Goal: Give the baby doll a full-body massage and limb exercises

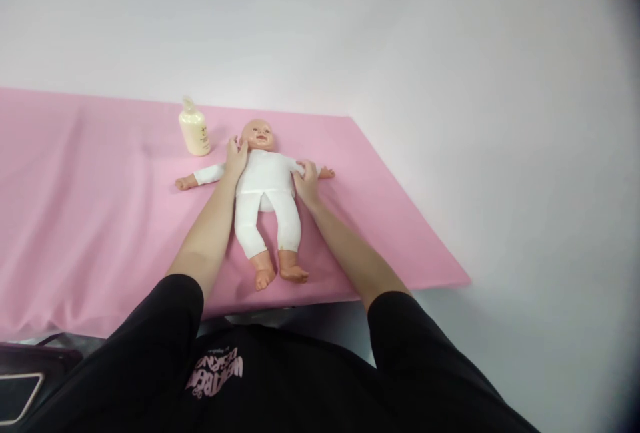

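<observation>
A baby doll point(265, 169) in a white top and white leggings lies on its back, arms spread to both sides and bare feet towards me. My left hand point(236, 158) rests across its shoulder and upper arm on the left, beside the neck. The thumb and a finger of that hand point up and apart. On the other side, my right hand point(307, 183) has its fingers curled over the doll's sleeved arm, with the doll's small hand point(327, 173) showing beyond. My left hand's remaining fingers are partly hidden.
A cream-coloured pump bottle point(195, 129) stands upright left of the doll's head. Pink cloth point(110, 206) covers the table, wrinkled on the left. The table's right edge slants towards me, and a pale wall point(300, 26) rises behind. A dark object point(35, 379) is at lower left.
</observation>
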`<state>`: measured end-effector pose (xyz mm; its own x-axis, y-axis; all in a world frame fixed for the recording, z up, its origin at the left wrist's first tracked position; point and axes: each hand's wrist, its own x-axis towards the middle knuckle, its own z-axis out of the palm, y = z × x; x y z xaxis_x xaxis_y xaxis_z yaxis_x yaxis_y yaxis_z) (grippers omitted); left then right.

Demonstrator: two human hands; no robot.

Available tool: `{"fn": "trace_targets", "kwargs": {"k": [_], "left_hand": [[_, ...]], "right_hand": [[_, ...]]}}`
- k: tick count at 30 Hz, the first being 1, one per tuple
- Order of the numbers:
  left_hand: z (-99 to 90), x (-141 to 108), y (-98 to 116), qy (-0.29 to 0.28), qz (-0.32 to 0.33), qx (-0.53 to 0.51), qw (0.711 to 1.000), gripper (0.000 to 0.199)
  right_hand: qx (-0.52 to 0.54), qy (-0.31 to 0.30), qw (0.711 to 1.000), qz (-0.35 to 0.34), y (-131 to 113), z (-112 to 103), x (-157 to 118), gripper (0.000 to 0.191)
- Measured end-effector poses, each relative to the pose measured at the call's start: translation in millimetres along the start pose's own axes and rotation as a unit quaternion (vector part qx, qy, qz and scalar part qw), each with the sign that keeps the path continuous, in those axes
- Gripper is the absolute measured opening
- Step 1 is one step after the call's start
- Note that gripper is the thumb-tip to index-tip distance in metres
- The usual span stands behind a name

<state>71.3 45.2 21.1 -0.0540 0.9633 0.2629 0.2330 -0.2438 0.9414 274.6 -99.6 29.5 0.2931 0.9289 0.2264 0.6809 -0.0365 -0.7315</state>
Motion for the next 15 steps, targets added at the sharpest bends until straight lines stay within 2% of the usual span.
{"fn": "trace_targets", "kwargs": {"k": [2, 3, 5, 7, 10, 15], "left_hand": [[0.4, 0, -1, -0.001, 0.0, 0.004, 1.0, 0.051], [0.5, 0, -2, -0.001, 0.0, 0.004, 1.0, 0.051], [0.8, 1, -5, 0.001, -0.001, 0.002, 1.0, 0.053], [1.4, 3, -8, 0.001, -0.004, 0.001, 1.0, 0.053], [1.7, 4, -11, -0.005, -0.004, 0.006, 1.0, 0.05], [0.3, 1, -8, -0.004, 0.003, 0.018, 1.0, 0.048]], "right_hand": [[-0.084, 0.038, 0.995, -0.038, -2, -7, 15, 0.05], [-0.129, 0.045, 0.99, -0.036, -3, -10, 21, 0.049], [-0.195, 0.022, 0.98, 0.022, -4, -16, 32, 0.047], [-0.231, -0.037, 0.968, 0.093, -5, -21, 39, 0.048], [-0.229, -0.097, 0.96, 0.13, -4, -27, 43, 0.048], [-0.146, -0.162, 0.969, 0.118, 0, -31, 45, 0.047]]}}
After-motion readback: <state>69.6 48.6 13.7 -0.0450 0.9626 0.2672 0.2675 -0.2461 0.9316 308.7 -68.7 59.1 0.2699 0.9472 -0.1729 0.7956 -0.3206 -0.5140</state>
